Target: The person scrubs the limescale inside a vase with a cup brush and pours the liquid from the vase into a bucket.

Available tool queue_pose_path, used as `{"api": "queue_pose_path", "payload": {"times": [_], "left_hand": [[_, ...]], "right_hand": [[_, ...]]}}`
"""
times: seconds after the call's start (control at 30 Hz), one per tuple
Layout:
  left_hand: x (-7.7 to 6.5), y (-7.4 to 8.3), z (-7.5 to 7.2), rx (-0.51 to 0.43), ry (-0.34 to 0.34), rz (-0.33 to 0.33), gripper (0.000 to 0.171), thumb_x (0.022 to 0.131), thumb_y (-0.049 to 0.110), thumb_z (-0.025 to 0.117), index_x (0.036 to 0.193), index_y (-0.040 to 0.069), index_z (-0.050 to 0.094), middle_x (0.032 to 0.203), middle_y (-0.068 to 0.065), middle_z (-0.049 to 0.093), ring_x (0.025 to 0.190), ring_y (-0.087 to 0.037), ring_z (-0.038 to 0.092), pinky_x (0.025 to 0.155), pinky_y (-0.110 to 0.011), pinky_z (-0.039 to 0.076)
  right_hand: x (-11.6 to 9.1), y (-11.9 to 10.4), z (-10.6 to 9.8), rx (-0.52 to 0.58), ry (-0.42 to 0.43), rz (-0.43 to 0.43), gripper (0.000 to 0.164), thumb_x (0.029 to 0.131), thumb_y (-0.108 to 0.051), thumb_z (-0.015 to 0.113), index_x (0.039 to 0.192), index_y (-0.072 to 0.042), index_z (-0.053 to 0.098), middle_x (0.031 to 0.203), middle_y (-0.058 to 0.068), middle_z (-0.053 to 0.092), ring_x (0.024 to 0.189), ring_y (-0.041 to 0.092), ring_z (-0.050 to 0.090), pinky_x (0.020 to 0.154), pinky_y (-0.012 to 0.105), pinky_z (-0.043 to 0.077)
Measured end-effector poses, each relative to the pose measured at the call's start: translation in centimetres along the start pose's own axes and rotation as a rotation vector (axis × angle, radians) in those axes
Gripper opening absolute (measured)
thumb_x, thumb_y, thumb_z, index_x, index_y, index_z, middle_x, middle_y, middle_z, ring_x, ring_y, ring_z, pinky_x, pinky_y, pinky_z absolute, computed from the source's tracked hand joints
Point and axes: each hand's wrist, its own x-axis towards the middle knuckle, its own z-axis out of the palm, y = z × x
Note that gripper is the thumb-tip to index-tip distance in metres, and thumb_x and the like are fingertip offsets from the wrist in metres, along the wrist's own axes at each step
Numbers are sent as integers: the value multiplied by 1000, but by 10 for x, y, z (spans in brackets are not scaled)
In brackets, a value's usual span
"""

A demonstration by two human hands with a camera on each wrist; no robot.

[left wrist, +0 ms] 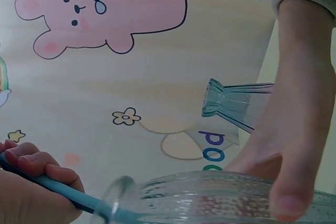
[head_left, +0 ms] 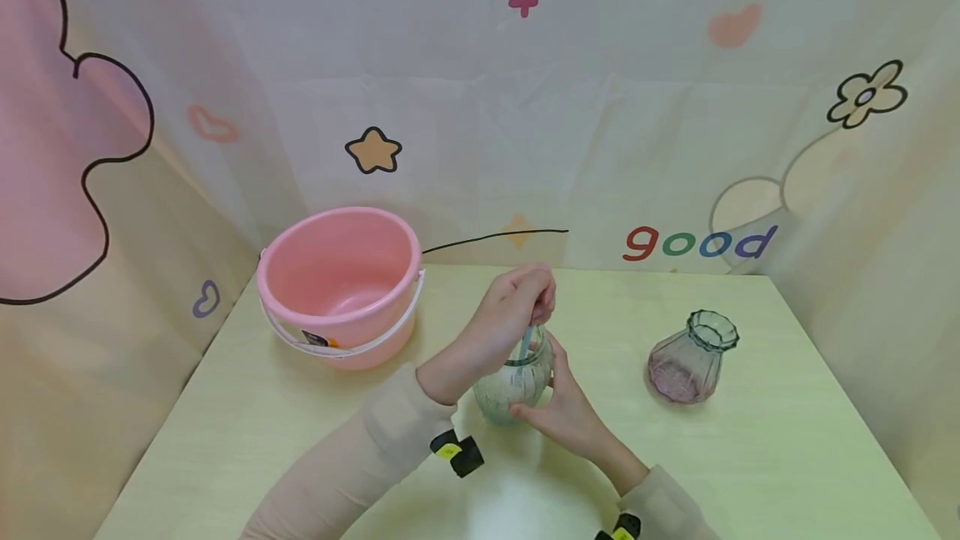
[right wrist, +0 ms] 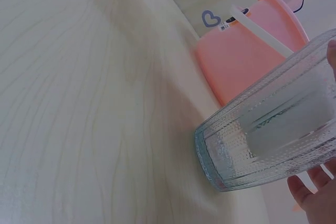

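My left hand (head_left: 504,315) grips a slim blue handle (left wrist: 71,192) from above, its fingers curled round the upper end. The handle slants down through the mouth of a clear, ribbed glass vase (head_left: 504,397). Inside the glass, a blurred pale grey shape shows in the right wrist view; its kind I cannot tell. On the vase's right side, my right hand (head_left: 573,415) holds the wall, thumb in front and fingers behind. The vase's base sits close over the table in the right wrist view (right wrist: 210,158).
A pink bucket (head_left: 360,344) with a white handle stands at the back left. To the right is a second glass vase (head_left: 686,365), purple-tinted at its base, with a flared rim. A printed curtain (head_left: 465,123) hangs behind the pale wooden table (head_left: 780,440).
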Motion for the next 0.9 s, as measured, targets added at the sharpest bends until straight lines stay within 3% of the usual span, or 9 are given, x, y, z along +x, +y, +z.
{"api": "queue_pose_path", "payload": {"times": [0.23,0.47,0.77,0.9], "left_hand": [[1,-20,-3,27,8,-39,28,93,16,33,69,2,37,61,-7,31,58,-27,31,58,-33,29],[2,-25,-5,29,10,-51,28,93,17,32,69,2,38,62,-6,32,59,-25,32,59,-32,30],[0,-5,-3,-15,30,7,27,92,14,34,69,1,37,63,-9,31,58,-22,31,59,-32,28],[-1,7,-2,-30,9,36,27,92,14,35,69,0,37,62,-9,30,57,-22,30,58,-32,27]], "right_hand": [[0,12,5,2,44,14,101,70,-27,77,142,-31,6,143,4,26,124,20,32,93,53,35],[-1,8,7,-38,53,43,103,70,-26,78,142,-27,4,144,8,22,124,23,30,92,52,35],[-4,-29,3,2,41,14,97,71,-12,75,140,-9,6,141,19,22,124,30,31,92,56,35],[-5,-33,4,21,45,4,97,71,-10,75,140,-10,6,140,18,23,123,28,32,93,57,34]]}}
